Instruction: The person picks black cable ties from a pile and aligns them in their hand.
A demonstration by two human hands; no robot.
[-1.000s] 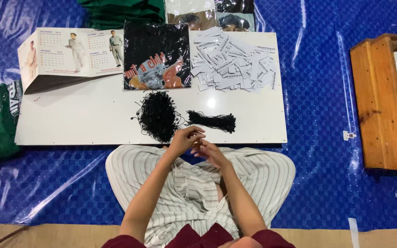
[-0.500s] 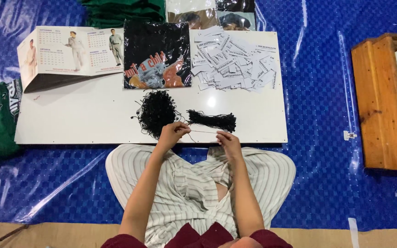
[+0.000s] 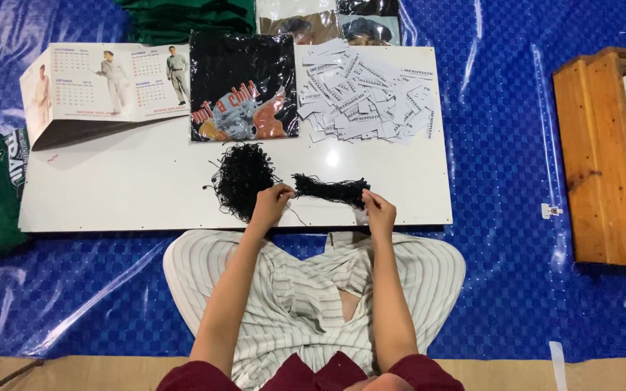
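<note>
Left hand (image 3: 272, 201), just below centre frame: fingers curled nearly closed, pinching at the lower right edge of the tangled black string pile (image 3: 240, 177). Right hand (image 3: 378, 210), right of centre: fingers closed on something small and pale at the right end of the straight black string bundle (image 3: 331, 190); what it is cannot be told. Bundle lies between the two hands on the white board (image 3: 132, 195), touching or just beside both. Heap of white paper tags (image 3: 367, 94) in upper centre-right. Black printed bag (image 3: 243, 87) above the pile.
</note>
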